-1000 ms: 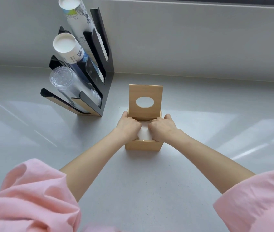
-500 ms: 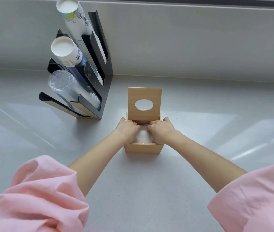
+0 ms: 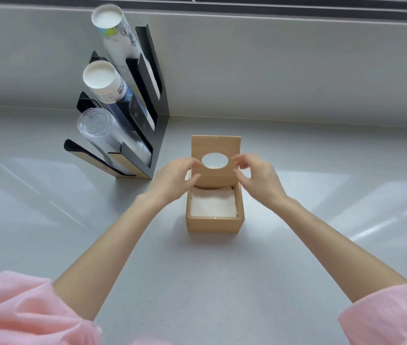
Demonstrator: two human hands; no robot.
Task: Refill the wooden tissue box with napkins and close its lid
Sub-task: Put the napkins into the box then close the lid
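The wooden tissue box [image 3: 213, 224] stands on the grey counter in the middle of the view. Its hinged lid [image 3: 216, 148], with an oval hole, stands upright at the far side. White napkins [image 3: 213, 204] lie flat inside, filling the box almost to the rim. My left hand [image 3: 175, 176] hovers at the lid's left edge with fingers apart and curled, blurred by motion. My right hand [image 3: 257, 174] hovers at the lid's right edge, fingers also spread. Whether either hand touches the lid I cannot tell. Neither holds anything.
A black cup holder [image 3: 152, 125] stands at the back left, with two stacks of paper cups [image 3: 103, 78] and a stack of clear plastic cups [image 3: 103, 135] leaning toward me. A grey wall ledge runs along the back.
Both hands have lifted out of the box, where they were pressing the napkins down, and risen to either side of the upright lid. The napkins now lie uncovered.
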